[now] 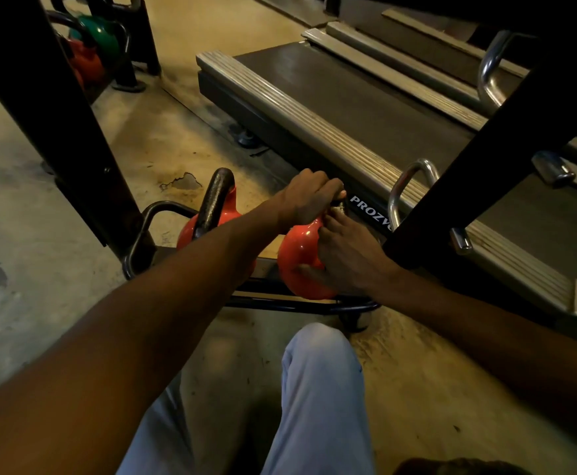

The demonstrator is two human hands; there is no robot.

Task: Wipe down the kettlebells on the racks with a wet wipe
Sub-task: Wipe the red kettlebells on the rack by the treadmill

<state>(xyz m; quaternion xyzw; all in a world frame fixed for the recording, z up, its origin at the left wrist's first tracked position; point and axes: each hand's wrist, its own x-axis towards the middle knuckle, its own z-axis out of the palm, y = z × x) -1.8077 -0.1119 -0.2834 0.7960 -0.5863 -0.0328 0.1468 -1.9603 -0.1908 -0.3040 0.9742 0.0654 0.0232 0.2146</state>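
A round, shiny orange kettlebell (299, 258) sits on the low black metal rack (143, 231) near the floor. The left hand (309, 197) wraps tight around its dark handle at the top, probably to keep the heavy ball from rolling. The right hand (345, 258) lies against the right side of the ball, fingers spread flat, so its grip is loose. I cannot see a wet wipe; it may be hidden under that hand. A second orange kettlebell with a dark iron handle (216, 204) stands just left of the first one, almost touching. A black slanted rack post (485, 159) crowds the right arm, and the grey treadmill (314, 108) sits close behind. More room lies to the left.
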